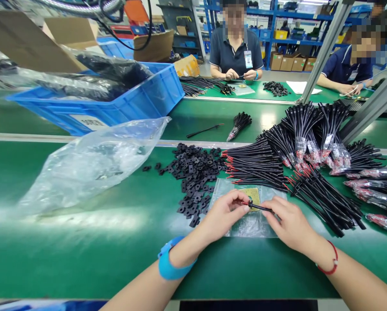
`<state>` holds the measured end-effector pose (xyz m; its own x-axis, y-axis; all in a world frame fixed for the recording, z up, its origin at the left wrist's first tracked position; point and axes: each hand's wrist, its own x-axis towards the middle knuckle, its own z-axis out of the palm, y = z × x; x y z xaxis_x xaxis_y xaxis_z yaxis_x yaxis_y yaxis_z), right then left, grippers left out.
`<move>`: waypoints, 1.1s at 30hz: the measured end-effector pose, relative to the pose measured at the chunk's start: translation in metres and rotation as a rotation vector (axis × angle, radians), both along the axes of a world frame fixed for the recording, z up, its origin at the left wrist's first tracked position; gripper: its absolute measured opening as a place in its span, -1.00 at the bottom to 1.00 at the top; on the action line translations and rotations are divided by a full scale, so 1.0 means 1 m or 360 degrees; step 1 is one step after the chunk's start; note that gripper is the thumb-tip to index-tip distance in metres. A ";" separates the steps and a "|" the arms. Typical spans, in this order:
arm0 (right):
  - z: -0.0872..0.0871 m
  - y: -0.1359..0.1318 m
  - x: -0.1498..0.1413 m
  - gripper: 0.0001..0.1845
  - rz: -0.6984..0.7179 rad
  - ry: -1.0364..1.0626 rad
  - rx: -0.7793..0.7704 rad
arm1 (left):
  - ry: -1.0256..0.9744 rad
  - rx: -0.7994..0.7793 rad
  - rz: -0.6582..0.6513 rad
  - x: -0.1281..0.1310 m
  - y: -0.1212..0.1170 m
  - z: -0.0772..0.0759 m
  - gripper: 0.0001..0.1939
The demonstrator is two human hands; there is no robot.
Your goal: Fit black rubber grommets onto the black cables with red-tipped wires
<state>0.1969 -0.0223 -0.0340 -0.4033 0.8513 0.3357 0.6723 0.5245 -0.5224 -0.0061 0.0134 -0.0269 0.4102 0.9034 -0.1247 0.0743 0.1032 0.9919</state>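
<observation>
- While the left hand [224, 214] is pinching a black cable [259, 207] near its red-tipped end, the right hand [290, 224] is gripping the same cable further along, with both hands closed on it.
- The cable is crossing above a tan card [253, 194], which is lying on a clear bag [251, 224] on the green bench [83, 268].
- A blue wrist strap [177, 263] is circling the left wrist, and a red string bracelet [333, 259] is circling the right.
- Black rubber pieces [193, 181] are lying scattered just left of the clear bag, beside a crumpled plastic sack [92, 168].
- Bundled cables [322, 203] are fanning out across the bench beyond and to the right of the hands, many with red tips and bagged ends.
- Farther on, a blue crate [115, 101] is sitting on a green belt, packed with black bagged goods, and a small cable bunch [239, 125] is lying nearby.
- Across the line, two co-workers [235, 52] [345, 69] are working at the far bench, before blue shelves [271, 26] stacked with bins and cartons.
</observation>
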 end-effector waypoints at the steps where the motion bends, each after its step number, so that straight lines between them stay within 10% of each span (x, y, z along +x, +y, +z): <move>1: 0.000 0.000 0.000 -0.74 -0.0011 -0.0039 0.0036 | -0.0031 -0.0052 -0.0031 0.000 -0.001 0.000 -0.83; 16: 0.005 -0.004 -0.005 -0.57 0.0055 0.0451 -0.0995 | 0.0726 0.0989 -0.0500 -0.007 -0.009 0.008 -0.87; 33: 0.020 -0.009 -0.001 -0.65 0.0053 0.0361 -0.0945 | 0.0575 0.0900 -0.0348 0.001 -0.017 0.001 -0.95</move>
